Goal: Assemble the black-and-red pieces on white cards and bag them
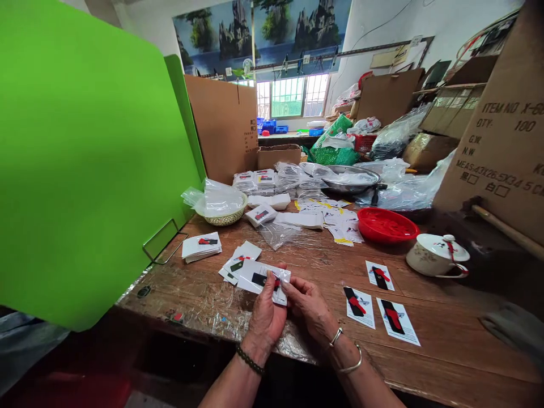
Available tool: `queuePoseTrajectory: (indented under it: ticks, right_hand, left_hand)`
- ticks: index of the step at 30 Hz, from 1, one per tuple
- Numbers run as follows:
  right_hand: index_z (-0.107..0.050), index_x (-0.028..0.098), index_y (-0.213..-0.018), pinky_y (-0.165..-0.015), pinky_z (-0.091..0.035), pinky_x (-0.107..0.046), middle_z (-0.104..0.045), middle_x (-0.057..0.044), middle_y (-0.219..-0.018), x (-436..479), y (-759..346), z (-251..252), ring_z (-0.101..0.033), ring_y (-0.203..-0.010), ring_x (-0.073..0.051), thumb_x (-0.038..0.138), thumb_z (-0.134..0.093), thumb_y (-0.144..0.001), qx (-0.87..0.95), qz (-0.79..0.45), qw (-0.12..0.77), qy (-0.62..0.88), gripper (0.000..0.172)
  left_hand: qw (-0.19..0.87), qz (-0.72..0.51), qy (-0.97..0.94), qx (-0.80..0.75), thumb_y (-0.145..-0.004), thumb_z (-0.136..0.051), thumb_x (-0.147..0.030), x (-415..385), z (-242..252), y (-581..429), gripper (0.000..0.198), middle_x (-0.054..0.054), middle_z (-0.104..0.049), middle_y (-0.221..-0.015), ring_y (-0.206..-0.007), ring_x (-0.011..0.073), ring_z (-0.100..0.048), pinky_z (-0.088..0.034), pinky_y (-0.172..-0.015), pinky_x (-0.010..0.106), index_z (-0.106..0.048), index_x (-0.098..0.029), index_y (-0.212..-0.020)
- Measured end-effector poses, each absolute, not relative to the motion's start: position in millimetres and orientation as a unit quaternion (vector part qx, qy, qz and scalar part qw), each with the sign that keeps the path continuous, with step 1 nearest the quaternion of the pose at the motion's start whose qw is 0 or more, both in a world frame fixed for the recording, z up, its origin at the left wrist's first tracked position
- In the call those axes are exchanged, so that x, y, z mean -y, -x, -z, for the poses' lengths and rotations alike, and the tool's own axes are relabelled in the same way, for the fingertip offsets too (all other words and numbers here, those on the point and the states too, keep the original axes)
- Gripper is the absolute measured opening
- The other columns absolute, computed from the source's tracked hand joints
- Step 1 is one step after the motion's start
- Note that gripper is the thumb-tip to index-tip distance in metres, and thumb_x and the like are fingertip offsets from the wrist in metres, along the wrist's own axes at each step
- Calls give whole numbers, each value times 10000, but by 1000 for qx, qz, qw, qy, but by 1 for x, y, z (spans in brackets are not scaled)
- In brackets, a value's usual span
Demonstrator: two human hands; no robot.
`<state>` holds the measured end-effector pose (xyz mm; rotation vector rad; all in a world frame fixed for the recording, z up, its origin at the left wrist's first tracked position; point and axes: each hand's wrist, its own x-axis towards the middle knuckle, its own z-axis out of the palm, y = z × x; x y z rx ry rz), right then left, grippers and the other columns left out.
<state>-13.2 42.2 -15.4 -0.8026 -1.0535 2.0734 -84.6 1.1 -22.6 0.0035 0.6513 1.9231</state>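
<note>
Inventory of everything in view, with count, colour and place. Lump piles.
packet: 1, white with black, in the left hand
loose cards: several, white, beyond the packet
card stack: 1, white, left on table
separate cards: 3, white with black and red pieces, right of hands
printed sheets: many, white and yellow, mid-table
woven basket: 1, cream, back left, clear bags on it
red bowl: 1, red, back right
lidded cup: 1, white, right
metal pan: 1, silver, back
table: 1, brown
panel: green, left; count unclear
cardboard boxes: several, brown, back and right
left hand: 1, holding the packet
right hand: 1, fingers at the packet's right end
</note>
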Motion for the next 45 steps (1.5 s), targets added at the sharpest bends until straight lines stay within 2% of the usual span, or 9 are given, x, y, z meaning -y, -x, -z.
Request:
queuePoseTrajectory:
  ticks: [6, 10, 12, 16, 22, 29, 31, 36, 45]
  right_hand:
    - [-666, 160, -573, -449, -284, -213, -596, 9, -517, -54, 2, 14, -411, -464, -79, 509, -883, -430, 436, -757, 354, 333, 435]
    - [-528, 186, -481, -457, -266, -217, -527, 39, -467, -61, -6, 23, -379, -458, -78, 488, -879, -438, 469, -719, 365, 359, 465]
    - [-485, 191, -475, -452, -247, -217, -515, 40, -460, -63, -10, 25, -368, -454, -76, 483, -875, -455, 496, -707, 351, 361, 487]
    - [-605, 172, -635, -491, -320, -226, -636, 0, -601, -69, -16, 20, -459, -502, -99, 494, -850, -507, 537, -742, 265, 300, 425]
    - [-512, 175, -576, -439, -298, -217, -537, 46, -488, -89, -13, 19, -421, -437, -76, 460, -876, -446, 612, -699, 162, 333, 481]
    - [-610, 166, -854, -527, -440, -238, -631, -12, -721, -95, -22, 9, -525, -563, -107, 666, -684, -692, 613, -726, 136, 280, 531]
    - [-612, 166, -851, -507, -407, -224, -625, -10, -716, -89, -21, 9, -512, -563, -107, 635, -706, -677, 630, -704, 148, 293, 509]
    - [-546, 164, -612, -489, -295, -219, -489, 29, -568, -76, -12, 11, -395, -536, -90, 519, -652, -715, 711, -632, 161, 265, 384]
    - [-446, 181, -575, -533, -244, -234, -389, 47, -576, -76, -4, 24, -347, -581, -98, 358, -578, -745, 800, -514, 177, 254, 279]
  left_hand:
    - [484, -812, -86, -315, -721, -805, -265, 9, 13, 101, 311, 54, -734, -973, -897, 177, -678, -522, -877, 295, -718, -169, -1003]
    - [457, -763, -164, -427, -667, -832, -352, 20, 9, 121, 354, 68, -750, -845, -766, 203, -691, -536, -717, 285, -742, -157, -948]
    - [455, -742, -181, -457, -603, -868, -339, 25, 9, 126, 367, 74, -753, -798, -696, 193, -682, -528, -658, 272, -751, -138, -887]
    - [453, -716, -200, -492, -525, -901, -320, 33, 11, 131, 399, 92, -758, -785, -664, 182, -671, -522, -652, 268, -761, -112, -836]
    - [446, -602, -310, -586, -567, -865, -341, 35, 12, 136, 296, 51, -722, -683, -585, 117, -592, -430, -562, 201, -757, -120, -731]
    - [364, -653, -254, -613, -590, -826, -405, 35, 28, 137, 324, 29, -688, -659, -567, 128, -574, -442, -552, 224, -723, -136, -740]
    - [351, -645, -266, -625, -615, -807, -410, 35, 29, 136, 315, 29, -686, -666, -576, 133, -576, -443, -558, 227, -712, -140, -745]
    - [367, -572, -377, -629, -692, -737, -410, 32, 16, 132, 283, 28, -677, -684, -594, 133, -558, -411, -561, 223, -720, -142, -778]
    - [326, -583, -352, -655, -691, -632, -380, 32, 18, 129, 235, -34, -517, -547, -533, 111, -434, -345, -524, 221, -579, -176, -589]
